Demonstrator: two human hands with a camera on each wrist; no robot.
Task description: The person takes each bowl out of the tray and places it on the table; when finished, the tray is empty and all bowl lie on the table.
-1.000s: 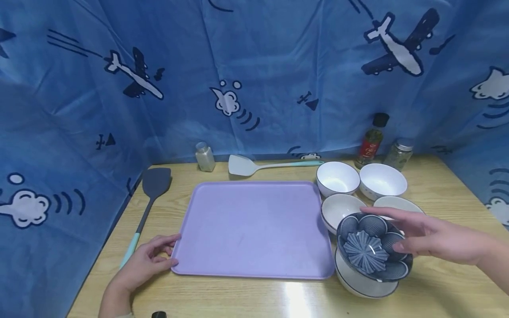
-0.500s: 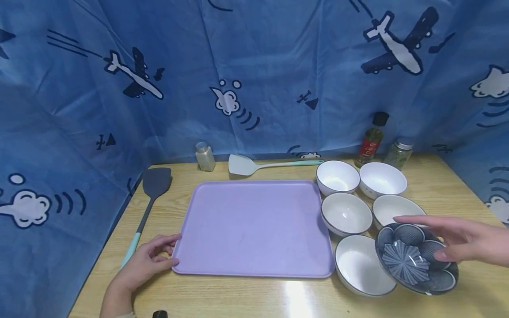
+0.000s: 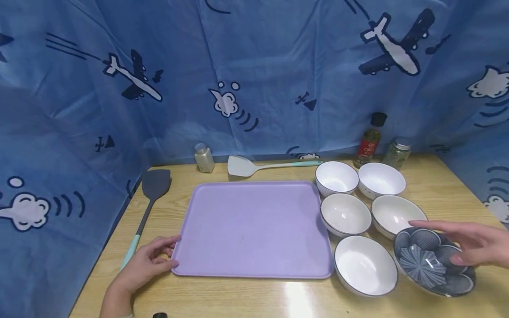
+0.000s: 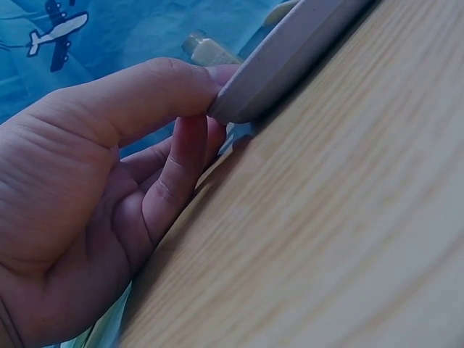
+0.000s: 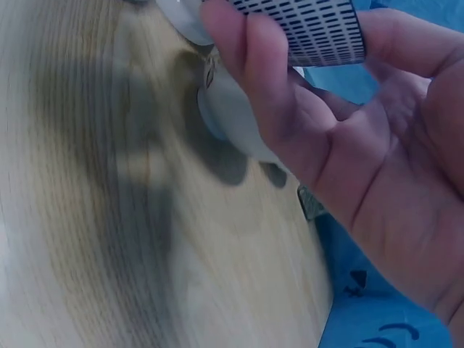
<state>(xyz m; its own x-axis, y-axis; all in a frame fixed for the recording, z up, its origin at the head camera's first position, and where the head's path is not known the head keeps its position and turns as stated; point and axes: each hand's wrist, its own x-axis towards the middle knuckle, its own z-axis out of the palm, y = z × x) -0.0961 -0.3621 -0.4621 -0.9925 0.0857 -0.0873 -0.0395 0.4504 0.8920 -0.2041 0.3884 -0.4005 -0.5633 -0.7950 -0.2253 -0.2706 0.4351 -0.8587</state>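
Observation:
My right hand (image 3: 441, 242) grips a dark blue patterned bowl (image 3: 433, 267) by its far rim, thumb over the edge and fingers on the outside. The bowl is tilted and low over the table's front right, beside a white bowl (image 3: 365, 270). In the right wrist view my fingers (image 5: 239, 65) curl round the bowl's patterned wall (image 5: 312, 29). My left hand (image 3: 172, 251) holds the near left corner of a purple tray (image 3: 254, 229). In the left wrist view the thumb (image 4: 167, 83) sits on the tray corner (image 4: 268, 80) with fingers under it.
Four more white bowls (image 3: 345, 214) stand right of the tray. A dark spatula (image 3: 153, 185) lies at the left and a pale spatula (image 3: 246, 166) at the back. A shaker (image 3: 204, 157), a bottle (image 3: 370, 141) and a jar (image 3: 395, 152) line the blue curtain.
My right hand has carried the blue bowl to the right and down, from above the near white bowl to beside it. My left hand has stayed on the tray corner.

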